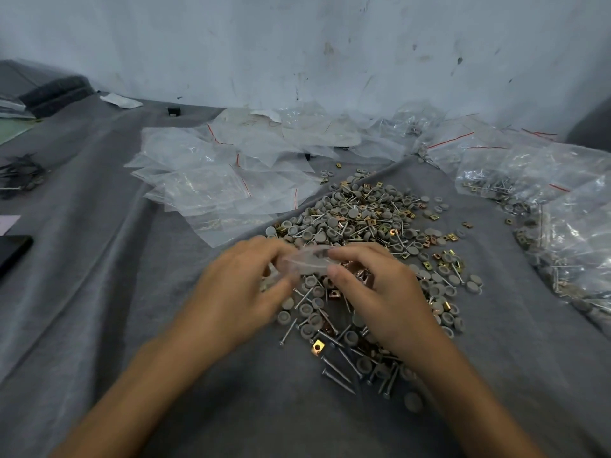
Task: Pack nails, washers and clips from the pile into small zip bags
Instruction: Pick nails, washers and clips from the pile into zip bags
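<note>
Pinching a small clear plastic zip bag [305, 260] at either end between curled fingers of left hand [238, 287] and right hand [377, 294], just above the mixed pile of grey washers, steel nails and brass clips [363, 219], risking slick film slipping free and spilling.

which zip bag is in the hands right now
The small clear bag pinched between the left hand and right hand over the pile. The empty bags lie flat at back left; the filled bags are heaped at right.

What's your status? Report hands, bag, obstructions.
Left hand and right hand both hold one small zip bag over the pile. Contents blurred. Nothing blocking.
</note>
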Available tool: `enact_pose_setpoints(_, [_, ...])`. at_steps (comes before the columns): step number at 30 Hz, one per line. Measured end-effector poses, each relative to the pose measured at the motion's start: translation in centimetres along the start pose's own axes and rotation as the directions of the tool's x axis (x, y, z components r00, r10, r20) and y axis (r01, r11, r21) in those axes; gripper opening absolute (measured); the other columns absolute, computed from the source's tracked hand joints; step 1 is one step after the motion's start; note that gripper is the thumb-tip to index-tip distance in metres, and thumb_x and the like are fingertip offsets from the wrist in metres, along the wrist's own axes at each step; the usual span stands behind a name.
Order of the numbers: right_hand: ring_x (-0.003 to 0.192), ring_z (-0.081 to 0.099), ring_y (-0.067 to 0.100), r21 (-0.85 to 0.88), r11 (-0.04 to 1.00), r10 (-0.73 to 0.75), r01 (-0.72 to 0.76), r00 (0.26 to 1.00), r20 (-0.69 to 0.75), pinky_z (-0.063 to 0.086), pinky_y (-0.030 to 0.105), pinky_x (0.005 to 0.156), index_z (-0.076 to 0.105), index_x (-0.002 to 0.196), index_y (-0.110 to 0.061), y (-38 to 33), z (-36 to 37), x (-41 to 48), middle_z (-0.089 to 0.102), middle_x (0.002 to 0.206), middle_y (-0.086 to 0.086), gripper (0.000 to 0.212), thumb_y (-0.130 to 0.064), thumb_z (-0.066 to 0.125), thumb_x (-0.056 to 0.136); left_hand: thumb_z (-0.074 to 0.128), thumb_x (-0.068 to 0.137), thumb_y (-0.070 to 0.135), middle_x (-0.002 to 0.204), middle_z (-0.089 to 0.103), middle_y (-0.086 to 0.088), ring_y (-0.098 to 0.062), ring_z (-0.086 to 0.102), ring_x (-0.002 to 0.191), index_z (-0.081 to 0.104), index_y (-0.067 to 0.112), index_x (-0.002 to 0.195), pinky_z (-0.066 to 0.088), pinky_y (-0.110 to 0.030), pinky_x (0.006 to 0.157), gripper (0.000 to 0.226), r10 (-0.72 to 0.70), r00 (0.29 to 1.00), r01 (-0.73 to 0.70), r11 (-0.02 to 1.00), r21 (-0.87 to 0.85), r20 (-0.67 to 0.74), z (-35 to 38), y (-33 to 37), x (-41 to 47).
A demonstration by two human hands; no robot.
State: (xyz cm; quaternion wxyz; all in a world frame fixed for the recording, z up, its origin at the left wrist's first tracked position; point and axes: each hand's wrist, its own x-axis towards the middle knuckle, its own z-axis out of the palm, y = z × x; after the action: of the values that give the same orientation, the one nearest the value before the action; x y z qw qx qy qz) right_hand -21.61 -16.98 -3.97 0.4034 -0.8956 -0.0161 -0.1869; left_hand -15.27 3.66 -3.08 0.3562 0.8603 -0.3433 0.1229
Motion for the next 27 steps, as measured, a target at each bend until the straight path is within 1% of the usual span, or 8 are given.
enact_pose_setpoints(2, [0.104,0.06,0.001,0.109,0.994,0.01,-0.01,1.0,0.0,0.051,0.023,0.08,0.068,0.12,-0.039,-0.1,-0.2,-0.1,0.062,0.111,-0.023,0.024,-0.031,0.064,0.098,0.066,0.094,0.045,0.086,0.064,0.017,-0.004,0.06,0.08,0.069,0.03,0.095,0.051,-0.035,0.071,0.015,-0.033,0.996,0.031,0.999,-0.03,-0.085,-0.7,-0.2,0.1])
enact_pose_setpoints(4, [0.102,0.062,0.006,0.245,0.969,0.023,-0.022,1.0,-0.004,0.055,0.025,0.073,0.062,0.125,-0.045,-0.4,-0.3,-0.1,0.063,0.114,-0.024,0.032,-0.031,0.065,0.097,0.064,0.089,0.05,0.081,0.066,0.013,-0.005,0.062,0.078,0.071,0.032,0.091,0.05,-0.025,0.069,0.02,-0.089,0.985,0.069,0.988,-0.138,-0.145,-1.3,0.0,0.3])
enact_pose_setpoints(8, [0.106,0.065,0.006,0.47,0.877,0.105,-0.095,0.994,0.006,0.056,0.021,0.083,0.052,0.134,-0.048,-0.6,-0.4,-0.1,0.064,0.121,-0.02,0.052,-0.034,0.073,0.088,0.072,0.08,0.037,0.082,0.073,0.0,-0.003,0.062,0.073,0.075,0.023,0.087,0.05,-0.016,0.068,0.016,-0.233,0.961,0.111,0.82,-0.562,-0.15,-2.4,1.5,0.6])
enact_pose_setpoints(11, [0.116,0.065,0.008,0.535,0.831,0.087,-0.151,0.986,0.144,0.058,0.033,0.089,0.052,0.135,-0.046,-0.6,-0.9,-0.1,0.064,0.129,-0.016,0.06,-0.046,0.08,0.082,0.071,0.079,0.031,0.074,0.073,-0.003,-0.007,0.066,0.065,0.069,0.01,0.089,0.051,-0.015,0.061,0.023,-0.228,0.969,0.095,0.69,-0.717,-0.091,-2.6,2.3,0.4])
enact_pose_setpoints(14, [0.119,0.067,0.017,0.62,0.77,-0.027,-0.152,0.963,0.269,0.058,0.034,0.092,0.058,0.132,-0.036,-0.8,-0.8,-0.5,0.069,0.129,-0.003,0.052,-0.047,0.079,0.086,0.069,0.082,0.034,0.07,0.073,-0.011,-0.019,0.065,0.058,0.066,0.007,0.092,0.049,-0.021,0.051,0.03,-0.265,0.964,0.185,0.651,-0.736,0.008,-2.2,2.5,0.2])
enact_pose_setpoints(17, [0.103,0.073,0.018,0.696,0.703,-0.023,-0.15,0.972,0.232,0.059,0.031,0.083,0.069,0.121,-0.032,-1.3,-0.4,-0.6,0.075,0.111,0.001,0.034,-0.045,0.074,0.09,0.068,0.083,0.036,0.072,0.075,-0.012,-0.029,0.068,0.056,0.065,0.007,0.097,0.051,-0.025,0.046,0.032,-0.251,0.96,0.257,0.637,-0.726,0.119,-1.5,2.4,0.2])
enact_pose_setpoints(21, [0.083,0.069,0.01,0.693,0.709,0.026,-0.13,0.987,0.159,0.056,0.023,0.073,0.075,0.11,-0.025,-1.1,-0.5,-0.6,0.073,0.089,-0.005,0.03,-0.046,0.072,0.088,0.067,0.084,0.034,0.077,0.077,-0.007,-0.015,0.069,0.062,0.069,0.009,0.095,0.051,-0.021,0.05,0.027,-0.284,0.956,0.24,0.632,-0.737,0.067,-1.3,2.2,0.4])
enact_pose_setpoints(27, [0.079,0.066,0.012,0.662,0.737,0.045,-0.136,0.987,0.152,0.055,0.028,0.071,0.076,0.103,-0.021,-1.1,-0.6,-0.5,0.07,0.085,-0.004,0.02,-0.035,0.069,0.091,0.066,0.087,0.034,0.077,0.075,-0.001,-0.013,0.072,0.07,0.074,0.022,0.09,0.048,-0.018,0.051,0.015,-0.306,0.952,0.201,0.62,-0.758,0.003,-1.3,1.8,0.5])
